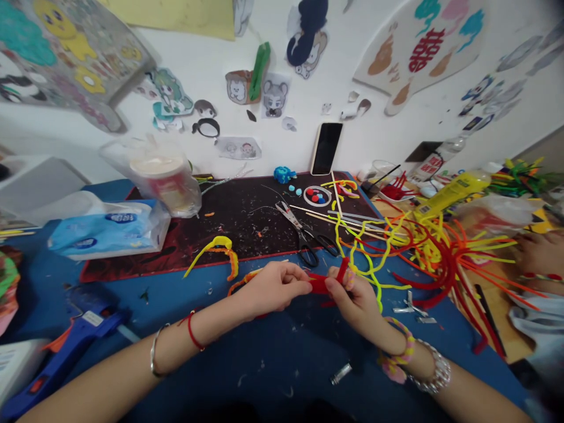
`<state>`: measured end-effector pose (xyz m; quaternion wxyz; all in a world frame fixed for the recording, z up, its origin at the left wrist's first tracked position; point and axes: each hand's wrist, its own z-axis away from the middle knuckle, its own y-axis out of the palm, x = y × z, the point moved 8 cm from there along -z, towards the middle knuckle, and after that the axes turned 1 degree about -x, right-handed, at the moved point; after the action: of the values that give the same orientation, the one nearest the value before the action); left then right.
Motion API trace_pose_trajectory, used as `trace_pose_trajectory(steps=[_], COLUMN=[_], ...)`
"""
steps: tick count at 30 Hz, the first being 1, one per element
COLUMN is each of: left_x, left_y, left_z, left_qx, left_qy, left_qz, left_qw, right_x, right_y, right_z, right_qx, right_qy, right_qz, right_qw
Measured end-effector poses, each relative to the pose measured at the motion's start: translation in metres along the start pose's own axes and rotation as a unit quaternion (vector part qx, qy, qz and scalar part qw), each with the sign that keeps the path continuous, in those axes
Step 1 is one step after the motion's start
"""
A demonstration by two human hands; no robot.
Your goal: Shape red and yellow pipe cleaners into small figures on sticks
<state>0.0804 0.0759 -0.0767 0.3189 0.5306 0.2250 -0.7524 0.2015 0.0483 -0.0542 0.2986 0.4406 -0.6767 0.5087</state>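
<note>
A blue table (273, 352) holds a dark craft mat (238, 217) (scrap-speckled) and a glue gun (83, 335).

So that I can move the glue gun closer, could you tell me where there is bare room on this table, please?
Blue tabletop shows below the left hand and right hand, and between the tissue pack and glue gun. The dark mat has room behind the scissors. Pipe cleaners crowd the right side.
</note>
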Motion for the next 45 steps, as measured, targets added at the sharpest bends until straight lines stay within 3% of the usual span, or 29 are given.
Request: trace_pose_trajectory(steps=[4,9,17,27,41,45], left_x=[0.0,-0.003,-0.013,0.001,0.005,0.007], left_y=[0.003,0.013,0.018,0.01,-0.002,-0.003], left_z=[0.001,0.007,0.01,0.0,-0.002,-0.003], left_qx=[0.008,0.069,0.124,0.031,-0.041,-0.051], left_qy=[0.012,-0.015,0.022,0.027,0.03,0.02], left_qz=[-0.014,0.075,0.155,0.082,-0.016,0.013], left_qw=[1.0,0.995,0.98,0.996,0.999,0.998], right_x=[-0.001,-0.005,-0.015,-0.013,-0.003,-0.001], right_y=[0.0,0.0,-0.001,-0.006,-0.005,-0.005], right_z=[0.001,0.0,-0.003,-0.003,-0.003,-0.002], right_qx=[-0.002,-0.012,-0.019,-0.034,-0.045,-0.044], right_qy=[-0.002,0.02,0.067,0.043,-0.008,-0.01], right_qz=[0.009,-0.012,-0.047,-0.002,0.047,0.054], right_qw=[1.0,1.0,0.996,0.998,0.998,0.998])
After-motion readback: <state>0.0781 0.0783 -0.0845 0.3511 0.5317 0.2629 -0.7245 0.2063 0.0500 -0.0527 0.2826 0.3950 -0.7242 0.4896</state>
